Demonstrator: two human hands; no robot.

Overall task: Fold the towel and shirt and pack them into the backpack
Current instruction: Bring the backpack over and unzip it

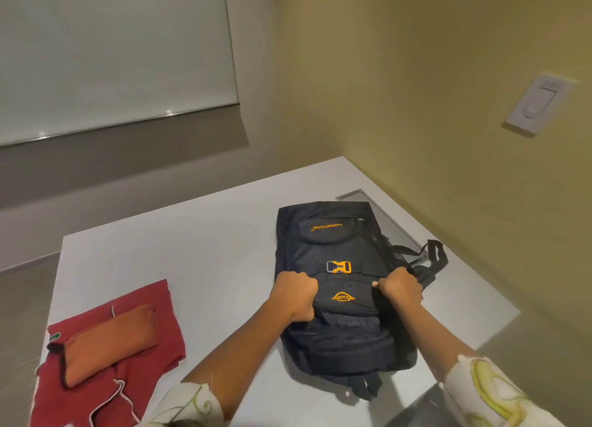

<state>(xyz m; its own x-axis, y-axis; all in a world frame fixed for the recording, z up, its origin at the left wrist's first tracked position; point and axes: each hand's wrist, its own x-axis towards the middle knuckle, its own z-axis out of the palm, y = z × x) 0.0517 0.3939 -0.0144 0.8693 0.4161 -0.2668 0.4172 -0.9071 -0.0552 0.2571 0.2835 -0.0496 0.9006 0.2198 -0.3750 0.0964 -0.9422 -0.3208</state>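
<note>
item, backpack: black with orange lettering and an orange and grey buckle; lies flat, front up, in the centre right of the frame on the white surface, its carry handle towards the lower edge.
backpack opening: cannot tell whether a zip is undone; the fabric is crumpled just below the hands.
left hand: fingers curled tight, gripping the backpack's left side at mid-height.
right hand: fingers curled, gripping the backpack's right side near a loose black strap.
item, towel: orange, folded into a long flat block; lower left of the frame, lying on top of the shirt, well apart from the backpack.
item, shirt: dark red with a small green badge; spread under the towel in the lower left, its edges uneven; not plainly folded.
accessory, hanger: thin white wire, showing on the shirt near the lower edge.
surroundings: pale roller blind upper left; white wall switch upper right on the yellow wall.
done, as judged: the towel appears folded.
left, as judged: shirt to come off the hanger and be folded; backpack to be opened; both pieces to go inside; nothing is seen packed.
step in hand, as judged: positioning or opening the backpack for loading.
</note>
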